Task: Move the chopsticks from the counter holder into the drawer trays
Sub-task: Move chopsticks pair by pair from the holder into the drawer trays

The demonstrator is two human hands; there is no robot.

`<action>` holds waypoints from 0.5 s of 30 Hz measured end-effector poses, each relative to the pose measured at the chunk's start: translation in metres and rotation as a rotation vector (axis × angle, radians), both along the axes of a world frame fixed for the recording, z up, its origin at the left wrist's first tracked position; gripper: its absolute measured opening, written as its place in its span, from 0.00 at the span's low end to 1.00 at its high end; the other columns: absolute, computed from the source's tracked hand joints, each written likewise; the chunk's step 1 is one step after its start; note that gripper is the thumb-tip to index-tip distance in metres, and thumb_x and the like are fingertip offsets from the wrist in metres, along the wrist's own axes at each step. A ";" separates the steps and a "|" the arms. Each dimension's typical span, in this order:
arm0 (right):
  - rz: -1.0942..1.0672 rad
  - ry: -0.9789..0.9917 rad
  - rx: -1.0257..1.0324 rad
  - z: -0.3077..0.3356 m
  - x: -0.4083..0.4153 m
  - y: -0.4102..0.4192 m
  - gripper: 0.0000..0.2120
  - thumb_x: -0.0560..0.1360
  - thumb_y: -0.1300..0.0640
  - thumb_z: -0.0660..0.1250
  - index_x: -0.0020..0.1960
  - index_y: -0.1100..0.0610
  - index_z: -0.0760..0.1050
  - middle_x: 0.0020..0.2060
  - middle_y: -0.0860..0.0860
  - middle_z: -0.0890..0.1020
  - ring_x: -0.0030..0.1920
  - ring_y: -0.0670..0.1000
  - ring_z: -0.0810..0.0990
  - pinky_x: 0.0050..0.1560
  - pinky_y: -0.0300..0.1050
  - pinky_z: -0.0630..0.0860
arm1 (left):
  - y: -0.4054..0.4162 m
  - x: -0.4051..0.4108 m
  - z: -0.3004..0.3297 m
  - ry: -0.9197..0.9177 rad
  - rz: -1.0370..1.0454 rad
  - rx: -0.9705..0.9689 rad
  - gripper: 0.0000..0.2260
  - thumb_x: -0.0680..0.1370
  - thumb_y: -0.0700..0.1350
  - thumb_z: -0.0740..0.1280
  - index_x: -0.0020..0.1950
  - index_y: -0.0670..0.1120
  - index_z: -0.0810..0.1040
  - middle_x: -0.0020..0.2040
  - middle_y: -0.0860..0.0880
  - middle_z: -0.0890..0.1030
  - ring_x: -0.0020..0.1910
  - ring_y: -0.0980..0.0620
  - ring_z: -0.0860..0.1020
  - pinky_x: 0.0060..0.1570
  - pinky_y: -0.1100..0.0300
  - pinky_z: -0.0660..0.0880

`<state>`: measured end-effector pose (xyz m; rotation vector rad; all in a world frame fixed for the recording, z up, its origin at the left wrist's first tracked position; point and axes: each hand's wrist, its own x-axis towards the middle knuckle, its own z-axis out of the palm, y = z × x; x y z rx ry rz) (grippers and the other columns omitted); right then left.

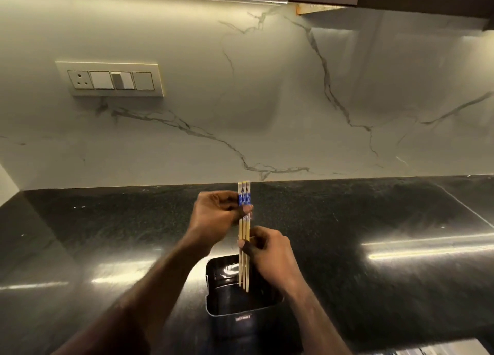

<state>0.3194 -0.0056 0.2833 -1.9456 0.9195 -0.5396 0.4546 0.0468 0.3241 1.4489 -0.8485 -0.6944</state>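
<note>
A bundle of wooden chopsticks with blue-patterned tops stands upright above the black holder on the dark counter. Their tips hang just inside the holder's open top. My left hand pinches the bundle near the blue part. My right hand grips the sticks lower down, around their middle. The holder looks empty apart from those tips. No drawer or tray is in view.
The glossy black counter runs left and right, with a marble backsplash behind. A switch and socket panel sits on the wall at the left. A pale edge shows at the bottom right corner.
</note>
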 end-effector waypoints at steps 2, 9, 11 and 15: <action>0.038 -0.084 0.046 0.006 0.003 0.003 0.06 0.76 0.52 0.69 0.52 0.49 0.82 0.42 0.46 0.85 0.44 0.41 0.83 0.51 0.43 0.80 | 0.006 0.002 0.021 -0.018 -0.004 -0.029 0.09 0.71 0.36 0.73 0.48 0.47 0.83 0.44 0.47 0.86 0.45 0.50 0.85 0.46 0.57 0.81; 0.216 -0.209 0.253 0.012 0.005 0.021 0.08 0.77 0.52 0.68 0.53 0.54 0.80 0.44 0.53 0.86 0.46 0.52 0.86 0.51 0.56 0.82 | 0.037 0.014 0.071 0.038 0.098 -0.106 0.09 0.71 0.35 0.72 0.50 0.43 0.82 0.45 0.45 0.86 0.43 0.50 0.85 0.41 0.59 0.82; 0.247 -0.212 0.319 0.014 0.002 0.032 0.10 0.76 0.51 0.68 0.54 0.54 0.79 0.44 0.55 0.86 0.47 0.56 0.85 0.49 0.57 0.83 | 0.048 0.014 0.078 0.033 0.110 -0.119 0.09 0.71 0.36 0.72 0.49 0.43 0.82 0.45 0.44 0.86 0.43 0.49 0.85 0.41 0.57 0.83; 0.262 -0.228 0.388 0.025 -0.009 0.056 0.13 0.77 0.51 0.67 0.57 0.57 0.78 0.46 0.59 0.86 0.49 0.58 0.85 0.49 0.58 0.83 | 0.070 0.006 0.091 0.037 0.114 -0.155 0.09 0.71 0.36 0.73 0.49 0.43 0.81 0.45 0.44 0.85 0.41 0.51 0.85 0.39 0.59 0.83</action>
